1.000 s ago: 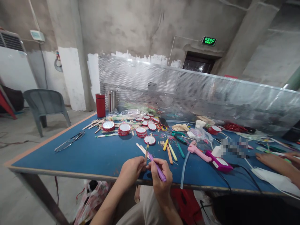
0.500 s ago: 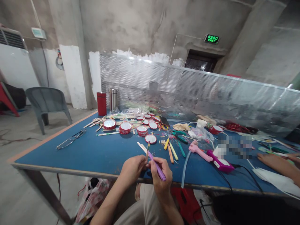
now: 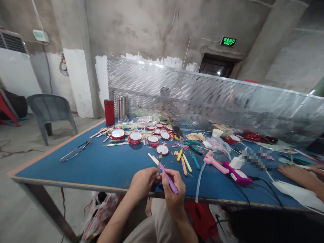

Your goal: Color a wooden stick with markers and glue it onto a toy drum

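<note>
Near the table's front edge, my left hand (image 3: 144, 180) pinches a flat wooden craft stick (image 3: 160, 159) whose upper part looks dark green. My right hand (image 3: 174, 184) is closed round a purple marker pen (image 3: 169, 179), its tip end against or very close to the stick. Just beyond my fingers lie pale bare craft sticks (image 3: 153, 158) and a round white disc with a red rim (image 3: 162, 150). To their right are a yellow pen (image 3: 179, 155), an orange pen (image 3: 184, 166), a light green pen (image 3: 187, 164) and a teal pen (image 3: 195, 161).
Red-rimmed round pieces (image 3: 135, 137) and many sticks lie farther back. A pink glue gun (image 3: 215, 163) rests by a purple box (image 3: 238, 175). Glasses (image 3: 76, 151) lie at left; a red flask (image 3: 109, 112) stands behind. Another person's hand (image 3: 291, 172) is at right.
Both hands keep their hold on the stick and the purple marker, almost unmoved. The whole view has shifted very slightly.
</note>
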A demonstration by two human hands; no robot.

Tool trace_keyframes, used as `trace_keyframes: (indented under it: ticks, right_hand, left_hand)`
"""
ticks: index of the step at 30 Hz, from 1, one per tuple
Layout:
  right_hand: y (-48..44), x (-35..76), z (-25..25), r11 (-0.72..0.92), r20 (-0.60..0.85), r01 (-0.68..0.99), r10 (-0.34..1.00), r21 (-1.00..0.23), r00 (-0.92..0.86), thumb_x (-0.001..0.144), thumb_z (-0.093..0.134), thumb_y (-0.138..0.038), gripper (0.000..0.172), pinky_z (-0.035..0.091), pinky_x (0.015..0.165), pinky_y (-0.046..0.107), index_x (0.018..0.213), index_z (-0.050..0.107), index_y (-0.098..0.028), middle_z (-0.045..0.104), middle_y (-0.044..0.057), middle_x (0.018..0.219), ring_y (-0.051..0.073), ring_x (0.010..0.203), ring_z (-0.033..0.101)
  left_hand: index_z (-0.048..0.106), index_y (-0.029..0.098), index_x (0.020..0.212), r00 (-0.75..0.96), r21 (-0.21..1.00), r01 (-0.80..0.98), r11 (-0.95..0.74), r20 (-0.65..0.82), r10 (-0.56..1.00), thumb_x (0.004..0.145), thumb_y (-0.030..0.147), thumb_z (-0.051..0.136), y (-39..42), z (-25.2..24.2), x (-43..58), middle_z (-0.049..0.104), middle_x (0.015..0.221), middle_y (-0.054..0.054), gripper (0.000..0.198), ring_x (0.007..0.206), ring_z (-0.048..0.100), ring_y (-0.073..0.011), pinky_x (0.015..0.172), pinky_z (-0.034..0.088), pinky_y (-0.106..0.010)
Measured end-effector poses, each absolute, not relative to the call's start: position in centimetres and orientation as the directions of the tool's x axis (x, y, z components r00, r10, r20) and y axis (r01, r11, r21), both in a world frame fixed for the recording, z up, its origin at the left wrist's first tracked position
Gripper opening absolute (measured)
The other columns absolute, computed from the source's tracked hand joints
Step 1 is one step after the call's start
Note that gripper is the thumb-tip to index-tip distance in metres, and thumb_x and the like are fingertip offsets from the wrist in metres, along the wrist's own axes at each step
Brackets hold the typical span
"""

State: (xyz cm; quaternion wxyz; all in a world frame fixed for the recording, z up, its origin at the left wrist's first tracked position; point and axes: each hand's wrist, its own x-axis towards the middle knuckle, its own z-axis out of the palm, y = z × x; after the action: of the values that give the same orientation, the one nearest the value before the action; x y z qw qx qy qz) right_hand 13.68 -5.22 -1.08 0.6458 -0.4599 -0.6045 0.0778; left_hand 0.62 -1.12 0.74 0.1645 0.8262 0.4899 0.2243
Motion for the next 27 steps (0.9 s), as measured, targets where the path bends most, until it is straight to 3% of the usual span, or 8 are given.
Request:
trace_keyframes:
  ticks: [9, 19, 27]
  right_hand:
    - [-5.28, 13.69, -1.75, 0.577, 0.675, 0.354, 0.659, -0.736, 0.332, 0.085, 0.054, -0.026, 0.012, 0.054, 0.059, 0.024, 0.092, 0.06, -0.017, 0.067, 0.003, 0.075, 0.014, 0.063, 0.067]
    - [-5.12, 13.83, -1.59, 0.561, 0.682, 0.404, 0.677, -0.722, 0.277, 0.084, 0.055, -0.026, 0.012, 0.055, 0.063, 0.026, 0.092, 0.06, -0.018, 0.069, 0.005, 0.079, 0.017, 0.069, 0.068]
    - [-5.2, 13.61, -1.5, 0.573, 0.673, 0.355, 0.651, -0.739, 0.351, 0.087, 0.052, -0.026, 0.012, 0.054, 0.058, 0.024, 0.091, 0.059, -0.017, 0.066, 0.003, 0.074, 0.014, 0.062, 0.066]
  left_hand:
    - [0.054, 0.02, 0.072, 0.432, 0.476, 0.739, -0.478, 0.209, 0.877, 0.092, 0.025, 0.038, -1.19, 0.89, 0.6, 0.064, 0.073, -0.001, 0.026, 0.068, 0.057, -0.0139, 0.059, 0.031, -0.022]
    - [0.055, 0.02, 0.073, 0.425, 0.471, 0.748, -0.468, 0.201, 0.882, 0.092, 0.025, 0.037, -1.04, 0.74, 0.59, 0.066, 0.075, -0.001, 0.026, 0.069, 0.058, -0.0143, 0.058, 0.031, -0.022]
    - [0.056, 0.02, 0.072, 0.429, 0.491, 0.735, -0.468, 0.197, 0.881, 0.092, 0.026, 0.038, -1.24, 1.05, 0.65, 0.065, 0.072, 0.0, 0.027, 0.068, 0.057, -0.0136, 0.059, 0.031, -0.021]
